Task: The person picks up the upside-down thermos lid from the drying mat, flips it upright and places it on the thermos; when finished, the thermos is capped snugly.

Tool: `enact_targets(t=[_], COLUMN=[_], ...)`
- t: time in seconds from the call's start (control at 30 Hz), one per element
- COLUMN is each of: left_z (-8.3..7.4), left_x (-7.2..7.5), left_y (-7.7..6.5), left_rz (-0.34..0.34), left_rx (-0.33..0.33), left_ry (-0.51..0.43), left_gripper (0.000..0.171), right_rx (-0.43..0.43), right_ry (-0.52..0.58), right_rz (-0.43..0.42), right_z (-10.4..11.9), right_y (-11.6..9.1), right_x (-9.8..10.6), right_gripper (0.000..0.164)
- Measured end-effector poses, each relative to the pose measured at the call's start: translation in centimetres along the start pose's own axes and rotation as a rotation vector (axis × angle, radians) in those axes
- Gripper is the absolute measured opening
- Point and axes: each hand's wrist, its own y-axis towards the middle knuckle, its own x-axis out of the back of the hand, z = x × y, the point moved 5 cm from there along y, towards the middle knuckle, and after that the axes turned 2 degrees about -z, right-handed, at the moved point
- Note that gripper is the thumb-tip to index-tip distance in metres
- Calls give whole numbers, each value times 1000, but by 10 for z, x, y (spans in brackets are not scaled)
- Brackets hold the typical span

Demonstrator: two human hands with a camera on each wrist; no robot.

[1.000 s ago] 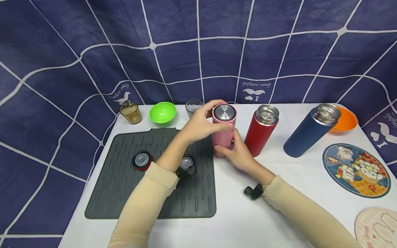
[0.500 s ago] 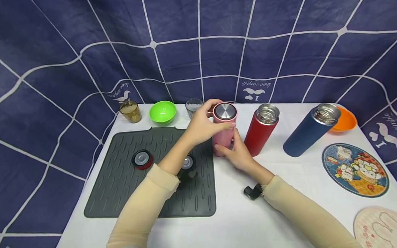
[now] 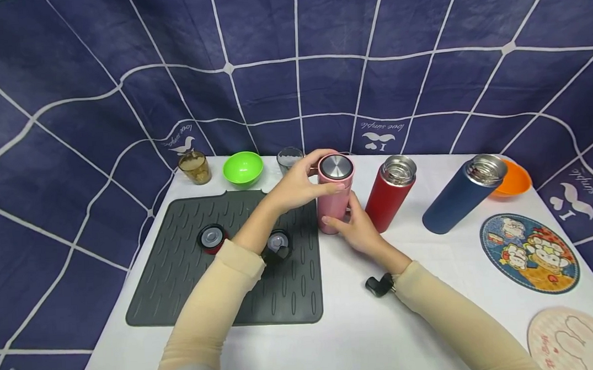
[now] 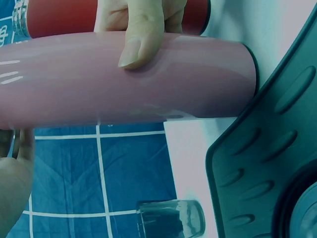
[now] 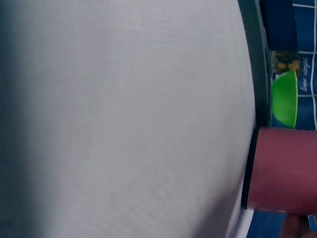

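Observation:
A pink thermos (image 3: pixel 331 205) stands upright on the white table, its lid (image 3: pixel 336 166) with a silver disc top in place. Around its upper part my left hand (image 3: pixel 301 185) grips the lid area, thumb across the front. Lower down, my right hand (image 3: pixel 352 227) holds the body; in the left wrist view its thumb (image 4: pixel 141 44) lies along the pink wall. Just right of it stands a red thermos (image 3: pixel 388 197) without a lid, and farther right a lidless blue thermos (image 3: pixel 461 197).
A grey drying mat (image 3: pixel 182 289) on the left bears a red-sided lid (image 3: pixel 212 238) and another lid (image 3: pixel 278 240). Behind are an amber glass (image 3: pixel 195 168), green bowl (image 3: pixel 243 168) and clear glass (image 3: pixel 288 158). Rightward sit an orange bowl (image 3: pixel 516 180) and two round mats (image 3: pixel 528 255).
The left hand and wrist shift slightly back and forth around the top of the pink thermos. The right hand keeps its hold, and the thermos stays in place.

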Motion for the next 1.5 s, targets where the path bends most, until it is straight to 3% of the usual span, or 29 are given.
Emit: enact_targets(t=[0.23, 0.43, 0.53, 0.77, 0.93, 1.07, 1.17, 1.37, 1.5], left_z=[-32, -39, -37, -5, -4, -6, -8, -30, -17], left_x=[-4, -4, -5, -8, -8, -5, 0, 12, 24], left_y=[-15, -17, -17, -8, -10, -16, -26, -70, -98], left_rz=[-138, -119, -110, -160, -190, -236, -271, -307, -320], left_rx=[1, -2, -2, -32, -37, -45, -39, -17, -5], left_ry=[66, 108, 107, 118, 124, 139, 130, 81, 97], left_gripper=[66, 59, 60, 69, 77, 82, 83, 78, 69], right_rx=[55, 44, 24, 38, 26, 22, 31, 71, 107], right_ry=[-31, -12, -13, 59, 19, -31, -46, -41, -22], right_rz=[-17, -15, -22, -23, -62, -66, -56, -20, 23], right_z=[-26, -28, -28, -11, 7, -2, -10, -7, -21], right_y=[9, 11, 10, -3, -28, -47, -63, -96, -107], right_x=[-2, -2, -2, -4, -1, 3, 8, 24, 32], right_gripper=[76, 76, 75, 75, 83, 80, 74, 53, 47])
